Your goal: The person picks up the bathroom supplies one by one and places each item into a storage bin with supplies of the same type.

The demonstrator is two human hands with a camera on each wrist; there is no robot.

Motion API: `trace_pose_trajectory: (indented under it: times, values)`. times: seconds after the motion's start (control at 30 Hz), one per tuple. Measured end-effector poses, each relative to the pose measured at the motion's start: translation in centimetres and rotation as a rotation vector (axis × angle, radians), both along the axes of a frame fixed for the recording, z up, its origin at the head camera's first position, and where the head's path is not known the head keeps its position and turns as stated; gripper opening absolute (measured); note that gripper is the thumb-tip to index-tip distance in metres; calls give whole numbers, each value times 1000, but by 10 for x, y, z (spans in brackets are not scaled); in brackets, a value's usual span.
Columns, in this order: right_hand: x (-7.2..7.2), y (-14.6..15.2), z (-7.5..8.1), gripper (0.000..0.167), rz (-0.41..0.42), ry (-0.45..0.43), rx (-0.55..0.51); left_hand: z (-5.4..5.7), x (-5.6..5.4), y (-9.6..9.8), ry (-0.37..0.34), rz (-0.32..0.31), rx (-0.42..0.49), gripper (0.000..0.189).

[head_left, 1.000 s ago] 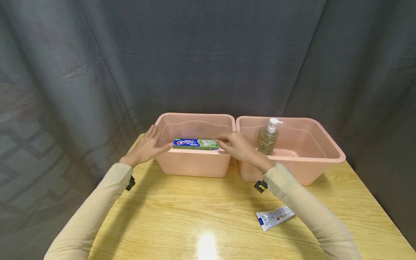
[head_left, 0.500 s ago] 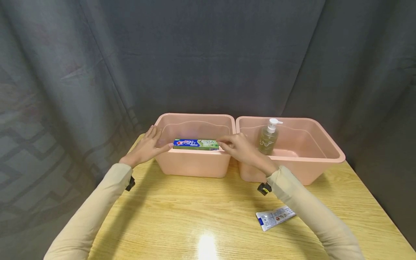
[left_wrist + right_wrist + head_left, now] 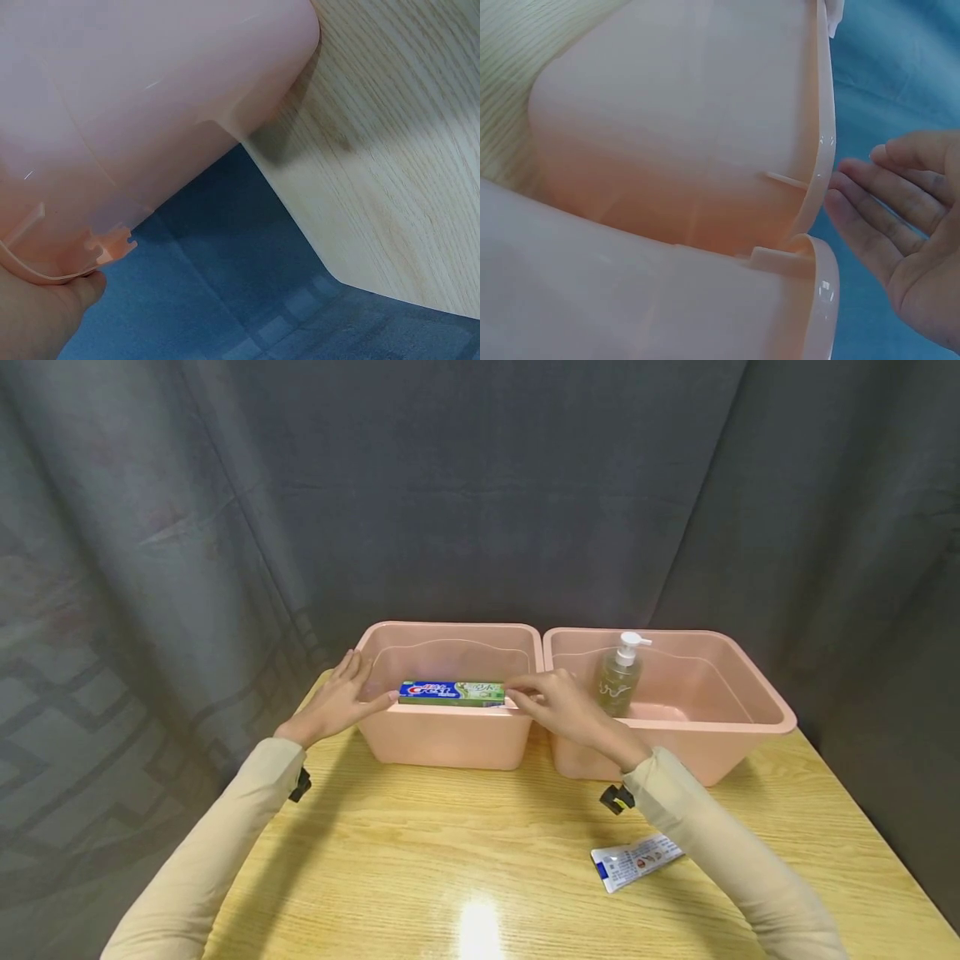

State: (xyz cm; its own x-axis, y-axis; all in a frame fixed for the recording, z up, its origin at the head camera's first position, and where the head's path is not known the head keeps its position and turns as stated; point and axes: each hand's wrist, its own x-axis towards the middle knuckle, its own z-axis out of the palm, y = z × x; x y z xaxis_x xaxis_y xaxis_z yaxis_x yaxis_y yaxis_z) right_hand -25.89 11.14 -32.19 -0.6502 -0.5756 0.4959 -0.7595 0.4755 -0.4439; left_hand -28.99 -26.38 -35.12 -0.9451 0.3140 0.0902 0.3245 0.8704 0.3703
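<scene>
A blue-and-green toothpaste box [image 3: 452, 693] lies in the left pink bin [image 3: 450, 737], along its front wall. My left hand [image 3: 330, 703] rests on this bin's left rim, fingers extended and thumb along the front edge; the left wrist view shows part of the hand [image 3: 45, 315] against the rim. At the front right corner is my right hand [image 3: 555, 700], fingertips beside the box's right end. The right wrist view shows its relaxed, slightly bent fingers [image 3: 877, 202] by the rim, gripping nothing; whether they touch it is hard to tell.
A second pink bin [image 3: 675, 747] stands close on the right, with a pump bottle [image 3: 618, 685] upright inside. A white-and-blue tube-like packet [image 3: 637, 862] lies on the wooden table [image 3: 420, 852], partly behind the right sleeve. A dark curtain [image 3: 480, 493] hangs behind.
My right hand has shifted slightly right, off the toothpaste box's end, and its wrist has moved right and down. The left hand and the box are almost unmoved.
</scene>
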Motion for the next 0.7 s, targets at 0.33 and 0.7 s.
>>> trace_pose_trajectory:
  times: [0.33,0.7]
  values:
    - [9,4,3,17,10,27,-17,0,0,0,7,-2,-8,102]
    - [12,11,3,19,-8,58,5,0,0,0,16,-5,-5,101]
